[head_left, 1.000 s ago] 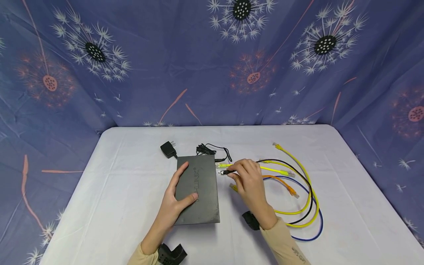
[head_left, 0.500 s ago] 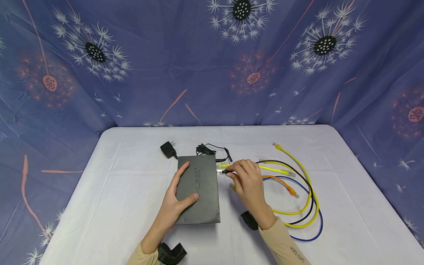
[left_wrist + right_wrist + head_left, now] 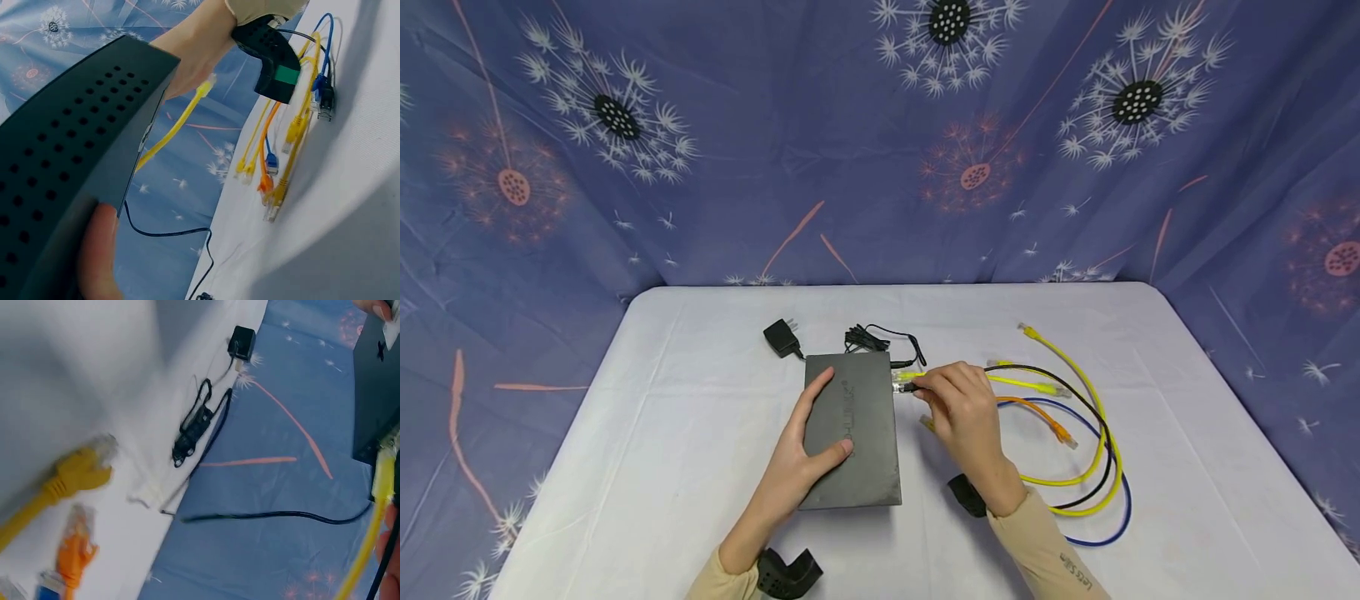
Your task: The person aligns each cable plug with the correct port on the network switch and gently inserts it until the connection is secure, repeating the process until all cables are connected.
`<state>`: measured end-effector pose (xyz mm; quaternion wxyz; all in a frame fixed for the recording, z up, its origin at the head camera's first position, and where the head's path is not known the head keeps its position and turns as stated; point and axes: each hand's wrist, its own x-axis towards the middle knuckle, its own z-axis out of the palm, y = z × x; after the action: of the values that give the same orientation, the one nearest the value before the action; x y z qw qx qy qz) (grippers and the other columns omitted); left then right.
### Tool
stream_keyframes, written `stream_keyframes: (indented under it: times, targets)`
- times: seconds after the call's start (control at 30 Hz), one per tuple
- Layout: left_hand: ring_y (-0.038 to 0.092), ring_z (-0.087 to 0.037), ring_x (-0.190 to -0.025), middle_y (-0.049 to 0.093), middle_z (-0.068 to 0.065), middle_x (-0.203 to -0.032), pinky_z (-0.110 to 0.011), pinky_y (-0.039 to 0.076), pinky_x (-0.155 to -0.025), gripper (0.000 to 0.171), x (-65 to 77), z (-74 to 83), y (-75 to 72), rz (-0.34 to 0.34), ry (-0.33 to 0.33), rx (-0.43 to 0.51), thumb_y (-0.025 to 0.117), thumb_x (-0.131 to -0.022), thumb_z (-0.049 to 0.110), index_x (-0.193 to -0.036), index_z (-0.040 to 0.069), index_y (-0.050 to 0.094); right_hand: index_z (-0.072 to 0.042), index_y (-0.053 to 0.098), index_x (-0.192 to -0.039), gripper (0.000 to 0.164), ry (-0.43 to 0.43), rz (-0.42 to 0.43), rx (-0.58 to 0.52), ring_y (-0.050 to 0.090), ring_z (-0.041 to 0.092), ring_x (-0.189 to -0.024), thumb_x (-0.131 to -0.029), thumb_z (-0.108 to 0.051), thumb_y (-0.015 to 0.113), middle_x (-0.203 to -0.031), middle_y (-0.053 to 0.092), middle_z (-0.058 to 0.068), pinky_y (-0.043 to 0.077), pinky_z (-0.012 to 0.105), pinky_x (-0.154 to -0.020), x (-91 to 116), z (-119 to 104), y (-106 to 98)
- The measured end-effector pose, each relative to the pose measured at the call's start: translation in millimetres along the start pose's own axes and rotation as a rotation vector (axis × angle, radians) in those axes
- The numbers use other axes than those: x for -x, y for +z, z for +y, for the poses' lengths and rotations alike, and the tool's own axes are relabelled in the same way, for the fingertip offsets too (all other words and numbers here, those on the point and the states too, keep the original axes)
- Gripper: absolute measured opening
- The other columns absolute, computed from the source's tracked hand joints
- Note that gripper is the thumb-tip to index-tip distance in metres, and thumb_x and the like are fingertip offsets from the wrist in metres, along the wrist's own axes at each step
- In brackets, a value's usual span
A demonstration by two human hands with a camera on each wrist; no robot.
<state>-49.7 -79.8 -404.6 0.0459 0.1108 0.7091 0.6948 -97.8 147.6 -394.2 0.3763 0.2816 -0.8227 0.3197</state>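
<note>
My left hand (image 3: 797, 454) grips a black network switch (image 3: 857, 408), with the thumb across its top; the left wrist view shows its vented side (image 3: 69, 137) raised off the table. At the switch's right edge my right hand (image 3: 966, 412) pinches the plug (image 3: 905, 387) of a black network cable (image 3: 1107, 467). Whether this plug is inside a port cannot be made out. Just beside it, a yellow network cable (image 3: 369, 540) runs from the switch's port side in the right wrist view. A thin black power cord (image 3: 281, 514) also leads up to the switch.
Behind the switch lie a black power adapter (image 3: 782, 338) and its bundled cord (image 3: 867, 338). To the right are looped yellow (image 3: 1116, 467), blue (image 3: 1127, 508) and orange (image 3: 1052, 422) network cables on the white table (image 3: 662, 433). A patterned blue cloth (image 3: 880, 150) hangs behind.
The switch has shifted slightly right in my left hand. The black cable's plug now sits closer to the switch's edge; my right hand still pinches it.
</note>
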Motion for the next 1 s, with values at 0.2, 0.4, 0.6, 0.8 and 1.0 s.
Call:
stream_keyframes:
  times: [0.2, 0.4, 0.6, 0.8, 1.0]
  targets:
    - [0.013, -0.022, -0.141, 0.018, 0.005, -0.155, -0.061, 0.009, -0.105, 0.083, -1.0, 1.2, -0.4, 0.01, -0.002, 0.01, 0.071, -0.083, 0.014, -0.15, 0.035, 0.028, -0.004, 0.07, -0.083, 0.004, -0.017, -0.036, -0.032, 0.058, 0.02, -0.073, -0.081, -0.006, 0.074, -0.079, 0.065, 0.002, 0.042, 0.034, -0.072, 0, 0, 1]
    - [0.011, -0.021, -0.142, 0.018, 0.007, -0.155, -0.061, 0.008, -0.106, 0.083, -3.1, 2.0, 0.1, 0.0, 0.005, 0.008, 0.071, -0.084, 0.014, -0.15, 0.036, 0.027, -0.005, 0.072, -0.085, 0.012, 0.035, -0.012, -0.045, 0.059, 0.022, -0.074, -0.074, -0.003, 0.078, -0.081, 0.063, 0.004, 0.043, 0.034, -0.074, 0, -3, 2]
    - [0.01, -0.022, -0.142, 0.016, 0.006, -0.156, -0.061, 0.008, -0.106, 0.083, -2.1, 0.1, -0.9, -0.019, -0.026, 0.006, 0.07, -0.084, 0.014, -0.15, 0.038, 0.026, -0.005, 0.072, -0.083, 0.004, 0.007, -0.013, -0.051, 0.057, 0.021, -0.072, -0.081, -0.008, 0.074, -0.078, 0.063, 0.003, 0.042, 0.035, -0.069, 1, 1, 5]
    - [0.015, -0.024, -0.14, 0.017, 0.002, -0.155, -0.058, 0.011, -0.105, 0.084, -2.6, -1.7, -2.9, -0.035, -0.066, 0.01, 0.07, -0.084, 0.012, -0.149, 0.039, 0.025, -0.004, 0.071, -0.081, 0.012, -0.023, 0.017, -0.094, 0.057, 0.022, -0.071, -0.087, -0.014, 0.069, -0.078, 0.062, 0.003, 0.043, 0.037, -0.068, 3, 3, 13]
    - [0.012, -0.023, -0.141, 0.015, 0.003, -0.156, -0.059, 0.01, -0.105, 0.084, -4.2, -2.0, -3.1, -0.029, -0.056, -0.013, 0.07, -0.084, 0.01, -0.15, 0.038, 0.025, -0.003, 0.07, -0.081, 0.016, -0.026, 0.027, -0.116, 0.056, 0.022, -0.072, -0.09, -0.015, 0.066, -0.079, 0.062, 0.004, 0.043, 0.037, -0.07, 0, 2, 16]
